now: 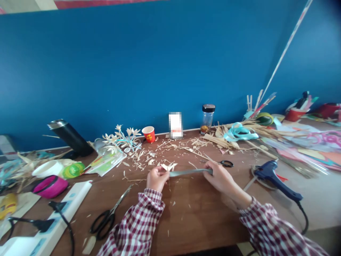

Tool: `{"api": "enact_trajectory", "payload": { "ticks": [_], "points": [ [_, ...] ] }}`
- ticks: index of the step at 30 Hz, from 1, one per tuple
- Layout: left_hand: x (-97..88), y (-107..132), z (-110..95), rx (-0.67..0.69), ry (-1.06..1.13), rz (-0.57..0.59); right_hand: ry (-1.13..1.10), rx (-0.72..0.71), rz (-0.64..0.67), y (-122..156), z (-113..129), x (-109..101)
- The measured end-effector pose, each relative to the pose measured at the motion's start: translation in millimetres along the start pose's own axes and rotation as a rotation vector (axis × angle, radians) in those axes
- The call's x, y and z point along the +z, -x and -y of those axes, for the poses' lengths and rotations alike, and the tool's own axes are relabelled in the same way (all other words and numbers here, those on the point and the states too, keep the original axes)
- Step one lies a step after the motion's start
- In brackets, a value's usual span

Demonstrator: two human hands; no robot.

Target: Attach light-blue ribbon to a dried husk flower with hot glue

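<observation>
My left hand (156,179) is closed, pinching a small pale flower (169,166) with pointed petals that look like dried husk. A flat grey-green strip of tape (189,172) runs taut from just below the flower to my right hand (220,179). The fingers of my right hand are closed on the strip's far end. Both hands are a little above the brown table. The flower's stem, if there is one, is hidden by my left fingers. Black-handled scissors (108,217) lie partly open beside my left sleeve.
A blue glue gun (274,179) lies to the right, its cord trailing. Several finished flowers (124,137), a red paper cup (148,134) and a glass jar (207,119) stand behind. Husk scraps (149,153) litter the table. A power strip (71,202) and black bottle (73,138) are left.
</observation>
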State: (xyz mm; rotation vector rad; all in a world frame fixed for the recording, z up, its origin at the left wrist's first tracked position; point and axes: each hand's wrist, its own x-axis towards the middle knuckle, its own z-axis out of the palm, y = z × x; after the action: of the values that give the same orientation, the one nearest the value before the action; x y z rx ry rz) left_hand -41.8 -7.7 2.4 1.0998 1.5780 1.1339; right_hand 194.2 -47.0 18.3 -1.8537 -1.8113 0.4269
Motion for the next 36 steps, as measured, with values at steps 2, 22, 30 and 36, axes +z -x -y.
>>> {"api": "enact_trajectory", "payload": {
  "ticks": [2, 22, 30, 36],
  "points": [
    [0.9, 3, 4, 0.038, -0.029, -0.014, 0.174, -0.055, -0.043, 10, -1, -5],
    [-2.4, 25, 5, 0.299, -0.431, -0.048, 0.156, -0.36, -0.036, 7, 36, 11],
    [-2.4, 23, 9, 0.331, -0.433, -0.066, -0.702, 0.047, -0.137, -8, -3, -3],
    [-2.2, 23, 11, 0.339, -0.475, -0.043, -0.137, -0.45, -0.152, -10, 23, 3]
  ]
}}
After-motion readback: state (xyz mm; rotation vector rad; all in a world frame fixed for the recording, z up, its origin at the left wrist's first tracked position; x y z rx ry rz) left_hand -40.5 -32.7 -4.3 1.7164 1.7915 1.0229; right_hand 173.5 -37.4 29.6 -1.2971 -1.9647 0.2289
